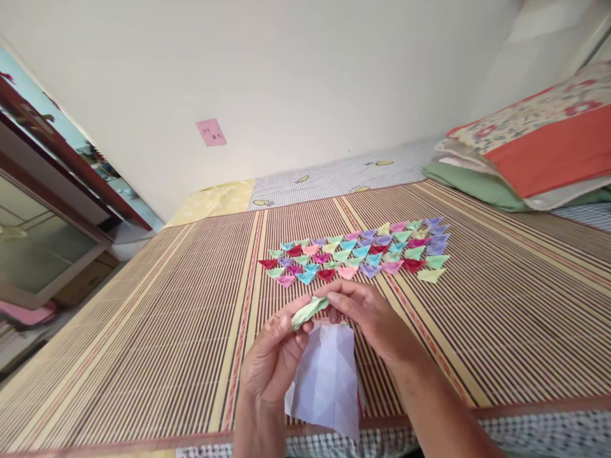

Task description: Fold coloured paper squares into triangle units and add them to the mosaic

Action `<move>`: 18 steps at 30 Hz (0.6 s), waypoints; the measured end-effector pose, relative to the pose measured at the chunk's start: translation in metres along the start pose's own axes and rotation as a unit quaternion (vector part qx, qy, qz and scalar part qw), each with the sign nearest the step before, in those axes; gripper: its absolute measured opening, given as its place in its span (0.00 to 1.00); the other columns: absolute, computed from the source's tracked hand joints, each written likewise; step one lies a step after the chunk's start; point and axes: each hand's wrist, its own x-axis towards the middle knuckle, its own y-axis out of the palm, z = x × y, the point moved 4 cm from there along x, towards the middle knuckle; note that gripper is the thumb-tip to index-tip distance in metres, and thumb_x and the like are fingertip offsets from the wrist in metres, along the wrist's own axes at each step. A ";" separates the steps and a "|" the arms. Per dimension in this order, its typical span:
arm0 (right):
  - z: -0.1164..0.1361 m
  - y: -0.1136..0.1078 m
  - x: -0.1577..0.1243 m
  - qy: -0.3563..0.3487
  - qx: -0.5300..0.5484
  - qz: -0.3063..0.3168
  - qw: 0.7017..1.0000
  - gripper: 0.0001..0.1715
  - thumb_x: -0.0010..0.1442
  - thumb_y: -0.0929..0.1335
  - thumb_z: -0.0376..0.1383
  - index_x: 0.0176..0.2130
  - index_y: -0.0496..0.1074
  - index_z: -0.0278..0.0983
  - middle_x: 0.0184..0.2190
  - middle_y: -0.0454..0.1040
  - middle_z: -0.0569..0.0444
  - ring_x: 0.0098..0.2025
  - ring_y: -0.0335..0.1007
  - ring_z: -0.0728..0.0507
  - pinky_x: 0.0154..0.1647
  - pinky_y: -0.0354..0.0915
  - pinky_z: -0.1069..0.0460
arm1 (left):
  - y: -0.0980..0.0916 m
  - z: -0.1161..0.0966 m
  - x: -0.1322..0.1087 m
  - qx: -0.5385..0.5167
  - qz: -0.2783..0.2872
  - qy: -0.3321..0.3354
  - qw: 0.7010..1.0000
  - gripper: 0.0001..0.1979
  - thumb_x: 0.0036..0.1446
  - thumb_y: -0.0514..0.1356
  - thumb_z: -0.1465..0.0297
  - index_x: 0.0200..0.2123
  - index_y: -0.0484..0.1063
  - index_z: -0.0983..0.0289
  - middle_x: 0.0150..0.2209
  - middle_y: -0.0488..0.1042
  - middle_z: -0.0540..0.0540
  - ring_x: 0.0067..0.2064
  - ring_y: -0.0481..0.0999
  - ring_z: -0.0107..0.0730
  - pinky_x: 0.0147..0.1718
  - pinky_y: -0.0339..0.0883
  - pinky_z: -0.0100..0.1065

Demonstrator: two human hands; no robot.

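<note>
A light green piece of folded paper [309, 312] is held between my two hands, above the striped mat. My left hand [274, 353] pinches its left end between thumb and fingers. The right end is gripped by the fingertips of my right hand [365, 315]. Below my hands lies a creased pale lavender paper sheet [329, 378], with edges of other coloured paper just showing under it. Beyond my fingers, several rows of small folded paper pieces [347, 273] in red, green, blue, purple, pink and yellow lie on the mat.
The striped bamboo mat [181, 331] covers the bed. A folded stack of bedding, orange and floral on top [554, 159], lies at the right. A pink note [210, 132] is stuck on the white wall [305, 76]. A door [52, 133] stands at the left.
</note>
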 end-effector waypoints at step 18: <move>0.006 0.002 -0.003 -0.001 -0.028 0.021 0.999 0.12 0.66 0.71 0.43 0.38 0.81 0.39 0.29 0.74 0.56 0.32 0.66 0.47 0.35 0.62 0.52 | 0.003 0.001 -0.001 0.065 -0.048 0.046 0.996 0.18 0.47 0.78 0.65 0.38 0.87 0.72 0.35 0.84 0.61 0.31 0.79 0.26 0.30 0.75 0.21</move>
